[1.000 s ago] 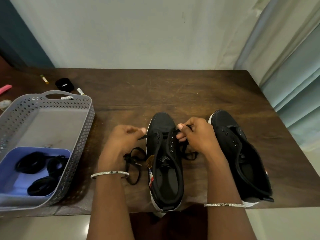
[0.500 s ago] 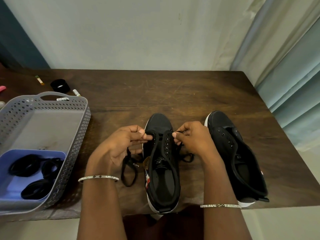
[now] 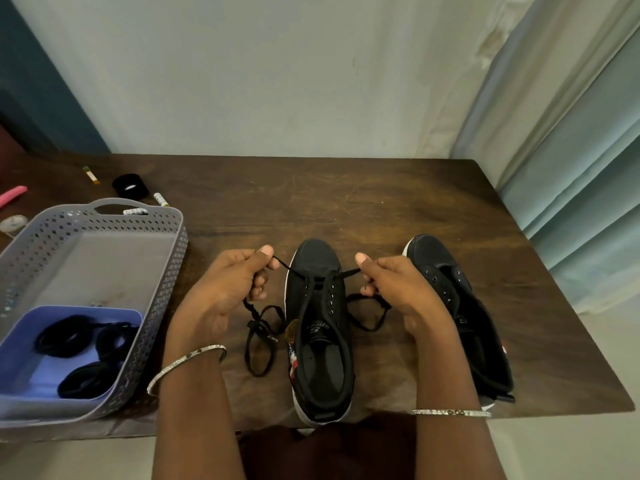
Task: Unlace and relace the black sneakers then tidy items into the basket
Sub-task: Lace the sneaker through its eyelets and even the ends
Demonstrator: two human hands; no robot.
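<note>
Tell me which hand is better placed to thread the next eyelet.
Likely left: the left hand pinches the lace, whose loose tip shows beside the sneaker; the right hand hides its tip.

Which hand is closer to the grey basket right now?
Left. The left hand pinches the lace just right of the grey basket, apart from it. The right hand pinches the lace's other end across the sneaker, farther away.

A dark wooden desk [image 3: 346, 202] (scuffed and scratched near its middle) stands against a pale wall [image 3: 277, 81]; light blue curtains [image 3: 588, 168] hang at its right, a dark teal panel [image 3: 31, 81] far left.
</note>
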